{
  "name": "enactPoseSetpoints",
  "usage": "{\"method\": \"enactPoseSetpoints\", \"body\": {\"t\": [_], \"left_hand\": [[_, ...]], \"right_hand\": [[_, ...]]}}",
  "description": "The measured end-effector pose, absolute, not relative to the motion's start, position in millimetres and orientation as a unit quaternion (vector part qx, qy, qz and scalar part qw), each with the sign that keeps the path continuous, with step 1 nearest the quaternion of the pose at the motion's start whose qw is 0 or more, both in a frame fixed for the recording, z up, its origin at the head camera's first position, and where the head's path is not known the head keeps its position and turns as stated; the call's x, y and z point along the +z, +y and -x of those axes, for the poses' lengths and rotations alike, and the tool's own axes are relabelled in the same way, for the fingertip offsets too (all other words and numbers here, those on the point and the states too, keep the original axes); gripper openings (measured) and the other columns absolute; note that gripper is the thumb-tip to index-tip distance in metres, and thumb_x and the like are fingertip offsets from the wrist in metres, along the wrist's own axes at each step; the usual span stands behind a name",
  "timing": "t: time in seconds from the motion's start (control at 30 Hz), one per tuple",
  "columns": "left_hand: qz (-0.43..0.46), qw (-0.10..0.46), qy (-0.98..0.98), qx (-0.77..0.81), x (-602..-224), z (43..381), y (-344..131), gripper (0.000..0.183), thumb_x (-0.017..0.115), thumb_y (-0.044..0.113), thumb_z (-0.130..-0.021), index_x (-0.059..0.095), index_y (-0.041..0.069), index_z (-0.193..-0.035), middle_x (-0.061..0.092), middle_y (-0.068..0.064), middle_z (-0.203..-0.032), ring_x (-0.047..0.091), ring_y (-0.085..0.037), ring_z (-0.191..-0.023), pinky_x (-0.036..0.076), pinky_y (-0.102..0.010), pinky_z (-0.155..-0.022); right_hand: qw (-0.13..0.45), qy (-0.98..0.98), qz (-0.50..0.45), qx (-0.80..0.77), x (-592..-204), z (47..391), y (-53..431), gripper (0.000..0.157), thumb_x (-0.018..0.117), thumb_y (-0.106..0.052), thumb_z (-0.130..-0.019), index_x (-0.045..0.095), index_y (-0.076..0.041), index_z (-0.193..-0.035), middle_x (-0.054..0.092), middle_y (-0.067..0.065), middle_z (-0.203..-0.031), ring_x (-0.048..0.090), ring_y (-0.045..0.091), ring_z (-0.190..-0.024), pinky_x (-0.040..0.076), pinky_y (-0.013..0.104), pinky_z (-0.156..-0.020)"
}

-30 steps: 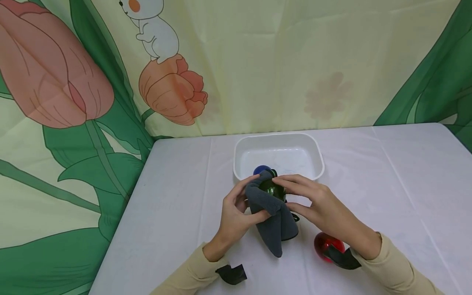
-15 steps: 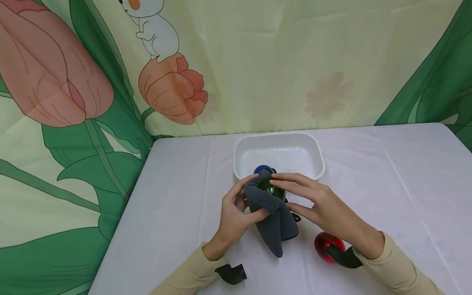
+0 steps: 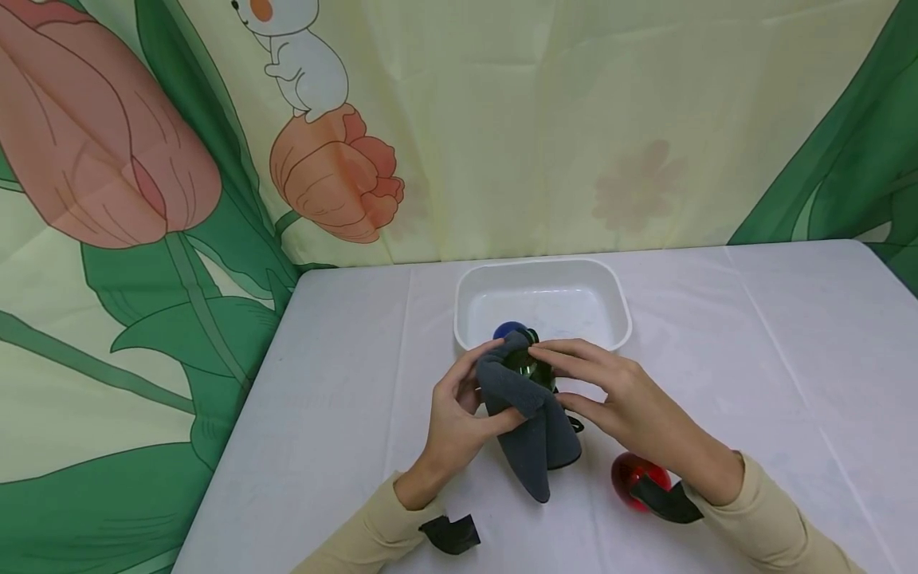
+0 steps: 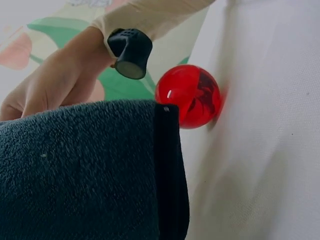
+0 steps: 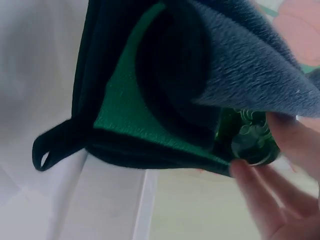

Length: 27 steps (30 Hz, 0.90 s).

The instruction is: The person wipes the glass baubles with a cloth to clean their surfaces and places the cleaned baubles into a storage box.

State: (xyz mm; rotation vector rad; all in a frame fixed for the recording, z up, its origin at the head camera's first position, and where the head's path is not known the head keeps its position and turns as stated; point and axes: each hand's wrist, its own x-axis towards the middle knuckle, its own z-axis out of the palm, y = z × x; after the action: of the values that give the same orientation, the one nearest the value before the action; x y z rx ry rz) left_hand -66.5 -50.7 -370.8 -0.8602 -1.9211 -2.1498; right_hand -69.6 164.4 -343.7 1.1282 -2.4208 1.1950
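A dark grey-blue cloth is wrapped partly round a clear green ball. My left hand grips the cloth-covered side, thumb in front and fingers behind. On the bare side, my right hand pinches the ball between thumb and fingertips. The right wrist view shows these fingertips against the shiny green ball, beside a cloth corner with a hanging loop. The cloth's lower ends hang over the tabletop. Just beyond the hands, a blue ball shows partly, overlapped by the cloth.
A white tray stands behind the hands on the white-covered table. Below my right wrist lies a clear red ball, also seen in the left wrist view. Black straps hang from both sleeves. A flower-printed curtain rises behind the table.
The right fingertips shift slightly left over the green ball, then back right. The left hand, cloth, red ball and tray stay practically in place.
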Motion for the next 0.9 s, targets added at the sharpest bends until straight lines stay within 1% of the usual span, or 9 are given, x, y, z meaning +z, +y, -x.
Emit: {"method": "enactPoseSetpoints", "body": {"t": [0.1,0.13,0.33,0.43,0.57,0.63,0.73,0.83,0.9], "left_hand": [[0.284,0.068,-0.641,-0.710,-371.0,66.5,-50.7,0.067,0.069,-0.018,-0.068,0.042,-0.009,-0.129,0.056,-0.028,-0.114,0.059,-0.020,-0.100,0.052,-0.039,-0.080],[0.284,0.068,-0.643,-0.708,-371.0,66.5,-50.8,0.067,0.069,-0.019,-0.068,0.042,-0.009,-0.129,0.056,-0.027,-0.114,0.060,-0.020,-0.100,0.052,-0.038,-0.080],[0.280,0.068,-0.648,-0.705,-372.5,66.5,-51.8,0.067,0.068,-0.019,-0.068,0.043,-0.008,-0.129,0.056,-0.026,-0.115,0.060,-0.022,-0.099,0.052,-0.038,-0.079],[0.277,0.070,-0.648,-0.706,-373.3,66.5,-52.5,0.066,0.068,-0.019,-0.068,0.043,-0.008,-0.129,0.056,-0.026,-0.116,0.060,-0.023,-0.099,0.052,-0.038,-0.079],[0.279,0.073,-0.648,-0.705,-373.3,66.8,-52.9,0.066,0.067,-0.020,-0.069,0.043,-0.008,-0.129,0.057,-0.026,-0.114,0.060,-0.021,-0.099,0.052,-0.038,-0.079],[0.280,0.073,-0.647,-0.705,-373.0,67.0,-52.9,0.065,0.067,-0.020,-0.069,0.043,-0.008,-0.129,0.057,-0.026,-0.114,0.060,-0.020,-0.099,0.052,-0.037,-0.078],[0.280,0.073,-0.646,-0.706,-372.7,66.9,-52.9,0.065,0.067,-0.020,-0.069,0.043,-0.008,-0.129,0.057,-0.025,-0.114,0.060,-0.020,-0.098,0.052,-0.037,-0.078],[0.280,0.072,-0.645,-0.707,-372.4,66.6,-52.9,0.065,0.067,-0.020,-0.069,0.043,-0.008,-0.129,0.057,-0.024,-0.115,0.060,-0.020,-0.099,0.052,-0.037,-0.078],[0.280,0.071,-0.644,-0.708,-372.1,66.4,-52.7,0.065,0.067,-0.019,-0.069,0.043,-0.008,-0.129,0.057,-0.025,-0.115,0.060,-0.020,-0.099,0.052,-0.037,-0.078]], "right_hand": [[0.084,-0.823,-0.358,0.433,-344.7,68.8,163.6,0.066,0.073,0.005,-0.073,0.050,-0.011,-0.133,0.053,0.002,-0.126,0.061,0.015,-0.101,0.051,0.023,-0.078],[0.078,-0.822,-0.352,0.440,-345.1,68.5,163.5,0.067,0.073,0.007,-0.072,0.050,-0.011,-0.133,0.053,0.002,-0.126,0.061,0.015,-0.101,0.052,0.024,-0.077],[0.062,-0.828,-0.346,0.437,-345.9,68.5,163.3,0.067,0.072,0.003,-0.074,0.048,-0.012,-0.134,0.052,0.000,-0.128,0.059,0.014,-0.104,0.050,0.023,-0.080],[0.072,-0.832,-0.357,0.419,-345.4,69.2,162.9,0.071,0.075,0.002,-0.072,0.047,-0.014,-0.135,0.051,-0.001,-0.129,0.058,0.014,-0.105,0.048,0.020,-0.084],[0.094,-0.833,-0.377,0.393,-343.8,70.2,163.0,0.073,0.077,0.002,-0.070,0.048,-0.014,-0.135,0.049,0.000,-0.132,0.053,0.016,-0.114,0.042,0.017,-0.090],[0.102,-0.829,-0.392,0.386,-343.4,70.7,163.2,0.065,0.075,-0.004,-0.074,0.050,-0.014,-0.133,0.048,0.002,-0.134,0.049,0.018,-0.119,0.041,0.017,-0.092],[0.102,-0.819,-0.410,0.387,-343.5,71.3,163.3,0.047,0.063,-0.021,-0.085,0.053,-0.013,-0.130,0.047,0.004,-0.135,0.046,0.020,-0.122,0.040,0.017,-0.093],[0.106,-0.815,-0.415,0.390,-343.7,70.9,163.2,0.045,0.050,-0.034,-0.090,0.054,-0.011,-0.129,0.048,0.006,-0.134,0.046,0.021,-0.122,0.040,0.017,-0.093],[0.111,-0.815,-0.413,0.391,-343.9,70.6,163.1,0.046,0.048,-0.036,-0.090,0.055,-0.011,-0.128,0.049,0.006,-0.133,0.047,0.021,-0.121,0.040,0.016,-0.093]]}}
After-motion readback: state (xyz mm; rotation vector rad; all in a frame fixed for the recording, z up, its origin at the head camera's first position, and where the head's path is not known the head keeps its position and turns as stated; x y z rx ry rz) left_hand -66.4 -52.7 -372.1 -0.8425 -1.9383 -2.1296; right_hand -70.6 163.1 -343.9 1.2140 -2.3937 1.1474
